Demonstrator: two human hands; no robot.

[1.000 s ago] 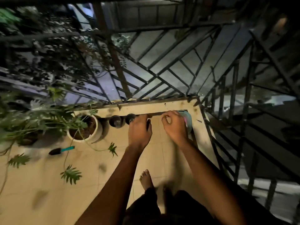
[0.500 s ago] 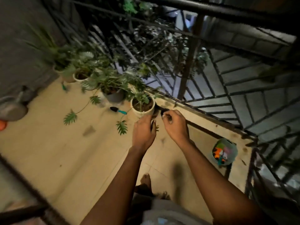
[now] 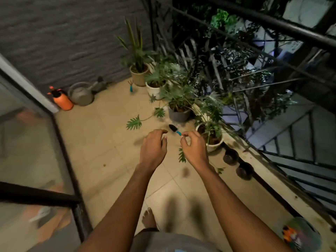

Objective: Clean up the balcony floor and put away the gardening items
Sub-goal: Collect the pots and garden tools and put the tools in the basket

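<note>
Your left hand (image 3: 154,146) hangs over the balcony floor (image 3: 101,135), fingers loosely bent and apart, holding nothing. Your right hand (image 3: 194,148) is just beside it, fingers curled, thumb and forefinger drawn together.

The trowel (image 3: 174,129), black blade and teal handle, lies just beyond both hands near the white pot (image 3: 214,145). The handle end meets your right fingertips in this view. Whether they pinch it or only sit in front of it cannot be told.

A small hand rake (image 3: 130,86) with a teal handle stands at the far end, beside the beige pot (image 3: 139,77). Between that pot and the near white one, along the railing (image 3: 272,24), stand a second white pot (image 3: 153,90) and a grey pot (image 3: 179,115), all planted. Leaves trail onto the tiles.

Against the grey wall stand an orange spray bottle (image 3: 62,101) and a grey watering can (image 3: 81,94), touching or nearly so.

Two small dark pots (image 3: 230,156) sit on the ledge below the railing. A blurred container of coloured items (image 3: 300,235) sits at the lower right. Your bare foot (image 3: 148,217) stands on the tiles.
</note>
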